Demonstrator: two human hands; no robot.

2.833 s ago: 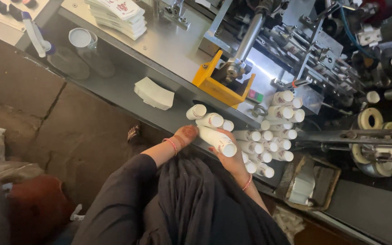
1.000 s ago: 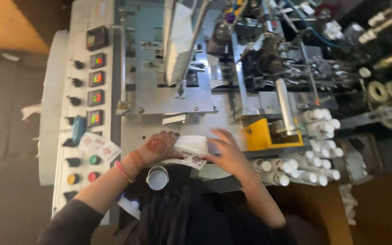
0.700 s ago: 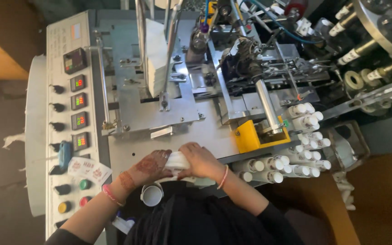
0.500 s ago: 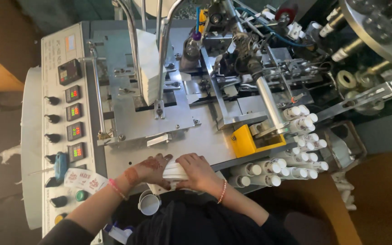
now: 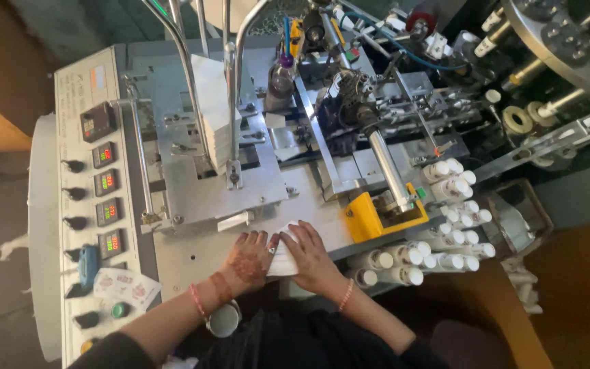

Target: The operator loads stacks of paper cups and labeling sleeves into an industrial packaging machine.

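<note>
- I am taking the small stack of white paper blanks (image 5: 283,251) as my landmark; it is lying on the grey counter (image 5: 192,263) of the machine, at the edge nearest my body.
- My left hand (image 5: 250,256) is pressing flat on the stack's left side, fingers spread, wrist ringed by a red bangle.
- My right hand (image 5: 308,253) is cupping the stack's right side, fingers curled over its top edge; both hands are squeezing the sheets between them.
- I am judging the stack as light, thin and floppy, liable to fan or slip apart, so holding it by both side edges with the sheets squared seems safest.
- Just below the stack, near my left wrist, a white paper cup (image 5: 225,320) is standing mouth up.
- Well left of the stack, printed paper pieces (image 5: 125,287) are lying beside the control panel (image 5: 100,184) with its lit displays.
- Right of the stack, a yellow bracket (image 5: 367,220) is sitting under a steel roller (image 5: 387,171), and white tubes (image 5: 445,225) are piling beyond it.
- Beyond the stack, an upright pile of white sheets (image 5: 214,116) is standing between metal guide rods (image 5: 233,96).
</note>
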